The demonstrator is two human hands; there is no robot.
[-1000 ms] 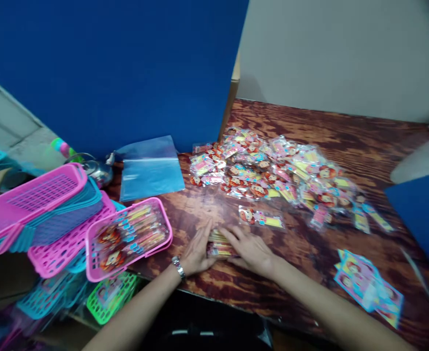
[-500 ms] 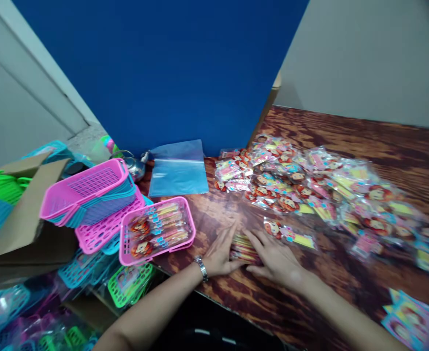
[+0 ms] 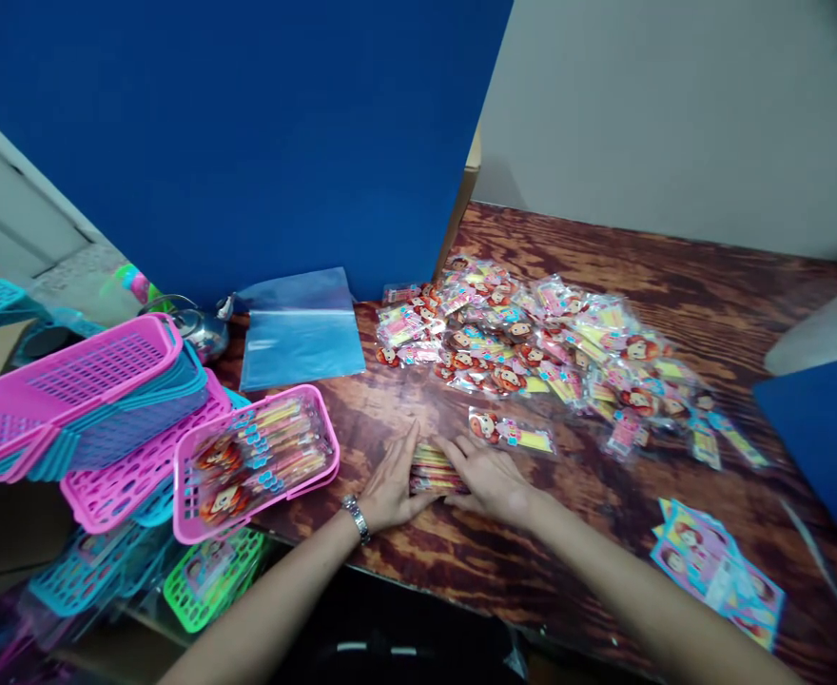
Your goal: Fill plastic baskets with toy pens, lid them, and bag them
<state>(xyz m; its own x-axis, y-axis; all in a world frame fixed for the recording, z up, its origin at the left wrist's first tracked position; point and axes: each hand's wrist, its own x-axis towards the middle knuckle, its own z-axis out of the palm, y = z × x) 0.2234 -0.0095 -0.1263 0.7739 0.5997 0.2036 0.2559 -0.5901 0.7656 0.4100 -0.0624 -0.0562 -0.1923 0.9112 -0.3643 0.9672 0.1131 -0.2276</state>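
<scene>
Between my two hands, on the brown wood-grain table (image 3: 575,590), lies a small stack of clear-wrapped packets (image 3: 433,470) with yellow and pink edges showing. My left hand (image 3: 388,485) presses against its left side, thumb along the near edge. From the right, my right hand (image 3: 491,481) holds the other side, its fingers partly covering the stack. Just beyond that hand a single packet (image 3: 511,432) with a red-haired doll figure lies flat. Left of my hands, a pink basket (image 3: 184,490) contains several similar packets, laid side by side.
A large pile of packets (image 3: 533,347) spreads across the back right. Clear plastic bags (image 3: 302,347) lie by the blue panel (image 3: 262,143). Nested pink and blue baskets (image 3: 105,381) crowd the left, a metal kettle (image 3: 204,328) behind them. Printed cards (image 3: 722,571) rest at the right.
The view has swung to the right, so everything sits further left and more of the table's right side shows. Both hands stay around the stack of packets.
</scene>
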